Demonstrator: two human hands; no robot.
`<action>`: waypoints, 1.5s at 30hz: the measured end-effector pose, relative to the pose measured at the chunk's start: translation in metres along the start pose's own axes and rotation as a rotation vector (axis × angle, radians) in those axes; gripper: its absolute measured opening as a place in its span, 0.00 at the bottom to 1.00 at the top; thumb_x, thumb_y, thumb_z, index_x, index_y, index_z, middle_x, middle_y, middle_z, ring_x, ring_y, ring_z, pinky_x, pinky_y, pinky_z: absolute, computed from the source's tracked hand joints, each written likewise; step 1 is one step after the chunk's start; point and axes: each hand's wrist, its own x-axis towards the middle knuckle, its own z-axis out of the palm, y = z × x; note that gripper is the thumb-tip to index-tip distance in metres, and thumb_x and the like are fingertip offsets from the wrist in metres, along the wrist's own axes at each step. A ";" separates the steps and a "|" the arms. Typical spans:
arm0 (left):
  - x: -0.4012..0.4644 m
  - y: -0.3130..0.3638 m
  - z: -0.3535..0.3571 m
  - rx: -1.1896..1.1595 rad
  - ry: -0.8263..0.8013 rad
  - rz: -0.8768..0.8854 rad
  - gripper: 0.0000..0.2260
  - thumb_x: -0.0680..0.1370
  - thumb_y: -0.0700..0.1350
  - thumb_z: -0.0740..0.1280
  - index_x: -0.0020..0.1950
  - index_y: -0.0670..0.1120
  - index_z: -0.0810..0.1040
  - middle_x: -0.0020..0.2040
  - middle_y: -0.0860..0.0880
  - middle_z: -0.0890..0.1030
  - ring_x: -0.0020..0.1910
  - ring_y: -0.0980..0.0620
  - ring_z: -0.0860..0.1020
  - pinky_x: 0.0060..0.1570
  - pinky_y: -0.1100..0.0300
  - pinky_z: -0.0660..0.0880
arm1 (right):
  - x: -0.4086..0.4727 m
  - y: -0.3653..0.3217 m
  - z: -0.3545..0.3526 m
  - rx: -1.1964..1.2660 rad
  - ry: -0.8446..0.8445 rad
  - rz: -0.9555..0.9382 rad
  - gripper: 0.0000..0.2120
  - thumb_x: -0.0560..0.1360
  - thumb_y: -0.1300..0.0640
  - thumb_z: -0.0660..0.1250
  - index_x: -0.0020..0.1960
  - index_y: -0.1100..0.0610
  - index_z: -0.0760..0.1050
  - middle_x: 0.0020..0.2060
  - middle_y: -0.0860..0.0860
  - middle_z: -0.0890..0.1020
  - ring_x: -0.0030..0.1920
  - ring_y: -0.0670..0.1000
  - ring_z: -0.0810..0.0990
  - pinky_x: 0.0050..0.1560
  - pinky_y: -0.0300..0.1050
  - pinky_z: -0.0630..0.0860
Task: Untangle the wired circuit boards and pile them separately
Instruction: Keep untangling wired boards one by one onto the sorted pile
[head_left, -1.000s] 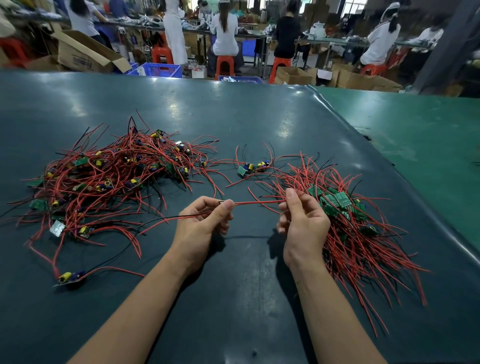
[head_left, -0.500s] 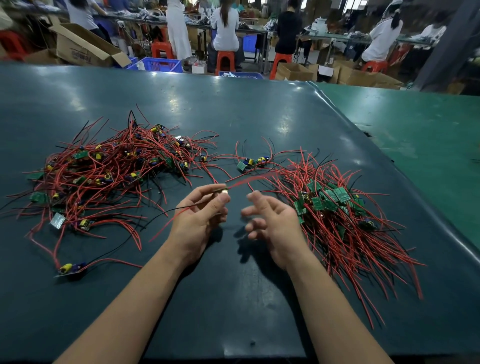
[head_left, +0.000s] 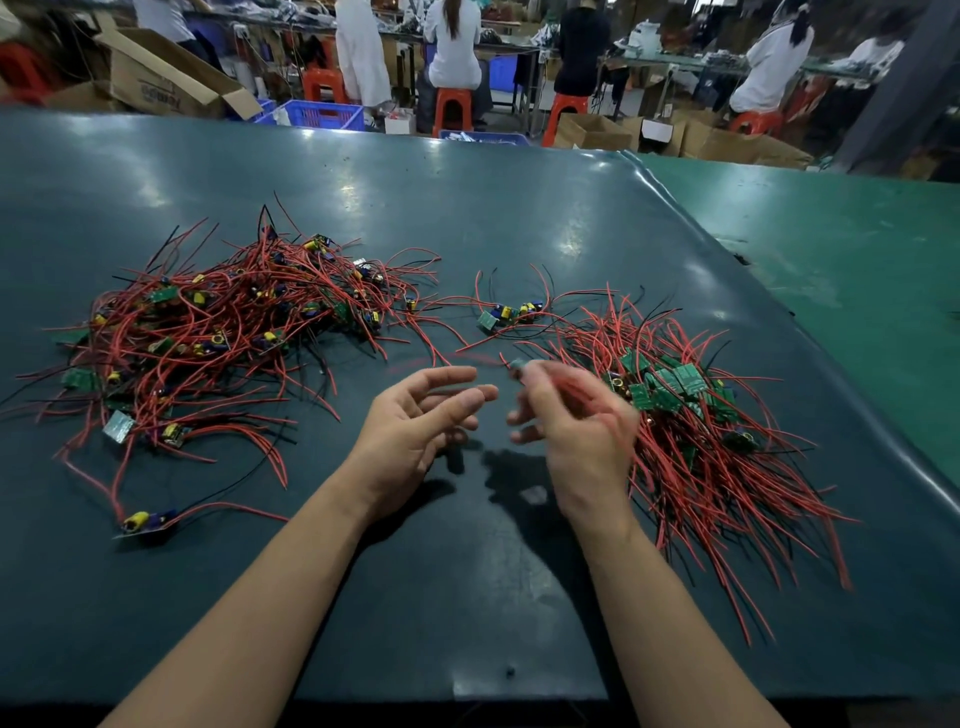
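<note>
Dark green table (head_left: 467, 208), cardboard boxes (head_left: 171, 78) and workers behind, left hand (head_left: 415, 421) fingers loose, right hand (head_left: 571, 421) blurred, grip unclear

I see a dark teal table (head_left: 467, 208) filling most of the frame, its glossy top catching light spots. At left centre lies a tangled heap (head_left: 223, 322) of red-wired circuit boards. At right centre lies a second pile (head_left: 691, 426), its wires fanned toward the lower right. Between them, just above centre, I make out a small loose cluster (head_left: 511, 313) of boards. One single board (head_left: 148, 521) lies apart at lower left. A lighter green table (head_left: 841, 249) adjoins at upper right.
</note>
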 end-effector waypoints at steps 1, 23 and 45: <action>0.000 0.002 -0.001 -0.001 -0.008 -0.013 0.15 0.69 0.45 0.71 0.54 0.43 0.78 0.50 0.42 0.85 0.36 0.54 0.78 0.39 0.64 0.76 | 0.004 -0.001 -0.003 0.065 0.144 -0.046 0.04 0.76 0.62 0.71 0.49 0.62 0.80 0.33 0.54 0.84 0.28 0.51 0.82 0.25 0.40 0.77; -0.002 0.010 -0.011 0.154 0.172 0.179 0.06 0.72 0.41 0.69 0.48 0.42 0.81 0.37 0.47 0.83 0.34 0.53 0.76 0.38 0.62 0.74 | 0.017 0.004 -0.013 0.214 0.392 0.063 0.17 0.82 0.55 0.61 0.38 0.61 0.76 0.31 0.54 0.84 0.30 0.52 0.83 0.25 0.40 0.76; 0.023 0.029 -0.088 1.461 1.018 0.141 0.18 0.78 0.49 0.66 0.66 0.46 0.75 0.63 0.41 0.75 0.62 0.37 0.71 0.60 0.41 0.64 | 0.008 0.011 -0.008 0.030 0.098 0.128 0.18 0.81 0.55 0.62 0.35 0.61 0.75 0.27 0.54 0.81 0.21 0.48 0.73 0.21 0.38 0.70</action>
